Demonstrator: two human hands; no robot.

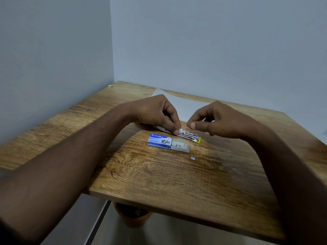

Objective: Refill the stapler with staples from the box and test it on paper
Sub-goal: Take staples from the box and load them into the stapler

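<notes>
- The wooden surface [159, 177] filled the lower half of the view, set into a corner of pale walls, with an orange round object [131, 216] showing below its near edge.
- Both bare forearms reached in from the near corners and met over the middle of the surface.
- The left hand [155, 112] was bent down at the wrist, its grip pinched with thumb and forefinger on the near-left end of the stapler [190, 136].
- The right hand [219, 119] hovered just right of the stapler with fingers curled and thumb tip pointing toward the left hand; whether its grip held anything could not be told.
- A white sheet of paper [184, 105] lay flat beyond the hands, partly hidden by them.
- The stapler lay on the surface between the hands, its metal staple channel exposed and a yellow end pointing right.
- The blue staple box [160, 140] sat just in front of the stapler, close to it.
- Its white inner tray [180, 146] was slid out to the right, with a few grey staple strips lying inside.
- A small pale scrap [192, 158] lay alone on the wood, near the tray's right corner.
</notes>
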